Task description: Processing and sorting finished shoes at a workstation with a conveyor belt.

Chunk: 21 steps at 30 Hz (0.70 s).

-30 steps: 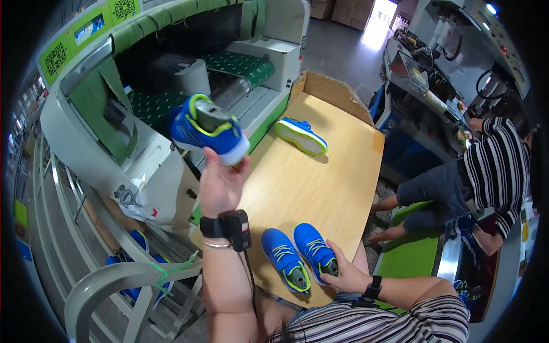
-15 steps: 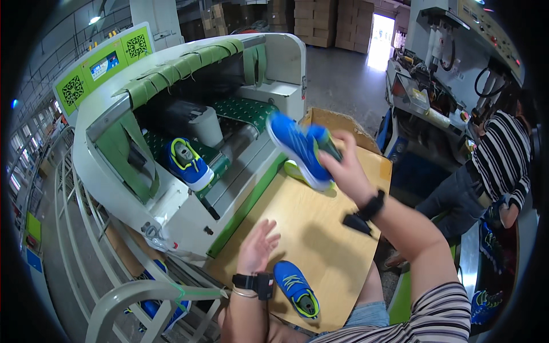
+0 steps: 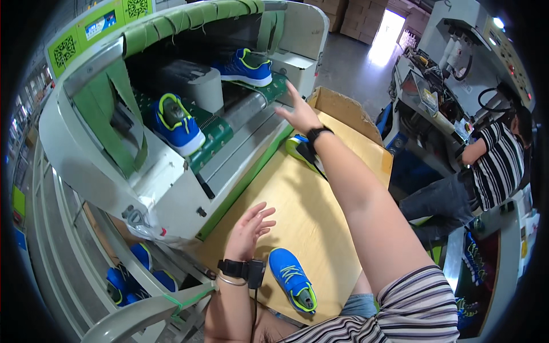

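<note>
My right hand point(image 3: 298, 110) reaches forward with its fingers apart and nothing in them. Just beyond it, a blue sneaker point(image 3: 245, 68) with yellow-green trim and a white sole rests on the green conveyor belt point(image 3: 280, 87) at the machine's mouth. A second blue sneaker point(image 3: 177, 127) sits on the left belt, its heel toward the machine. Over the wooden board, my left hand point(image 3: 245, 230) hovers with loosely spread fingers, holding nothing. Beside it a blue sneaker point(image 3: 290, 279) lies upright on the board. Another shoe point(image 3: 303, 151) lies partly hidden behind my right wrist.
The white machine point(image 3: 80, 148) has green strip curtains. Its grey metal railing point(image 3: 143, 311) runs along my left, with blue shoes point(image 3: 134, 277) below. A cardboard piece point(image 3: 349, 111) stands at the board's far end. At right, a person in a striped shirt point(image 3: 497, 166) works by another machine.
The sneaker my right hand held now rests on the belt at the machine's mouth, and that hand has let go. My left hand stays nearly in place; the view has shifted.
</note>
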Motion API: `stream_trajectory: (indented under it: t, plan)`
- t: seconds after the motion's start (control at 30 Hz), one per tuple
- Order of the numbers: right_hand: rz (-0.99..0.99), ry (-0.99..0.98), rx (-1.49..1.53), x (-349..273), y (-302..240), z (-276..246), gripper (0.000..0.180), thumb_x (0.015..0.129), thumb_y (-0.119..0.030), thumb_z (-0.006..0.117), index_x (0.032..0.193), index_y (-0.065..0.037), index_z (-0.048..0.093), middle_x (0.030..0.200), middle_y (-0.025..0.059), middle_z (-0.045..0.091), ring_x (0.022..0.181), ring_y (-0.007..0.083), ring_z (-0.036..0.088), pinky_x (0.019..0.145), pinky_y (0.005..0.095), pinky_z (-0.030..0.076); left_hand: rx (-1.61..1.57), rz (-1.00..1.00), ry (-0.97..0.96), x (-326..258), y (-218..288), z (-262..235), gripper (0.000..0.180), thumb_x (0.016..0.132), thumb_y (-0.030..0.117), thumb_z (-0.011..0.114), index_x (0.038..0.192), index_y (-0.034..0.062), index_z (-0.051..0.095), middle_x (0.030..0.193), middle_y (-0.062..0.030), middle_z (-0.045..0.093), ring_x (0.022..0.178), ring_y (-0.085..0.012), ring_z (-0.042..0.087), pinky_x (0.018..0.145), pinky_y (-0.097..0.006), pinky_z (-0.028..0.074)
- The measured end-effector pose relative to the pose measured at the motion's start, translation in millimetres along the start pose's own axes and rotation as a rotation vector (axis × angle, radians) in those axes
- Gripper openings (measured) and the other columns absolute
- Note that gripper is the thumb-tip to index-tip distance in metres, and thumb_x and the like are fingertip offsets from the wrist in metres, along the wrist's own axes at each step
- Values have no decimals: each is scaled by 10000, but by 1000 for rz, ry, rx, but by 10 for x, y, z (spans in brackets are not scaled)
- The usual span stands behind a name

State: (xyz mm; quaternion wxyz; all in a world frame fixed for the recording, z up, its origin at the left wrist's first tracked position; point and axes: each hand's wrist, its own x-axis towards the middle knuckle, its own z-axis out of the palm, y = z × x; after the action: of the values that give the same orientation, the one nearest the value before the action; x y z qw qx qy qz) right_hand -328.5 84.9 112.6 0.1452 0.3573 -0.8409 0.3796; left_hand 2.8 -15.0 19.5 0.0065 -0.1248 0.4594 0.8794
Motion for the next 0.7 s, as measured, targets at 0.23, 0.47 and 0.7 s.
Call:
stream_trajectory:
  t: [0.23,0.47,0.7]
  plan:
    - [216,-295,-447,-1825,639,-309,843,773,-175,805,1493,-117,371,1198,248,609,1016,436,621,888,479,511,-35,51,50,62,-61,-1,382,1020,175,536,1367,15,531,1248,-170,661,987,-201,674,836,-293,520]
    - [-177,-500,-656,-3309,491,-1308,648,903,-61,521,1527,-106,355,1591,101,349,1450,338,342,1182,566,237,31,69,13,16,-123,-33,433,1018,215,551,1397,14,500,1272,-170,641,994,-198,662,846,-292,507]
    - [850,47,580,-4207,489,-1471,463,1068,-324,463,1437,-44,476,1351,139,586,1277,197,526,1043,321,429,115,22,-21,14,-163,86,450,1019,224,547,1415,20,485,1292,-157,632,1004,-194,651,862,-295,504]
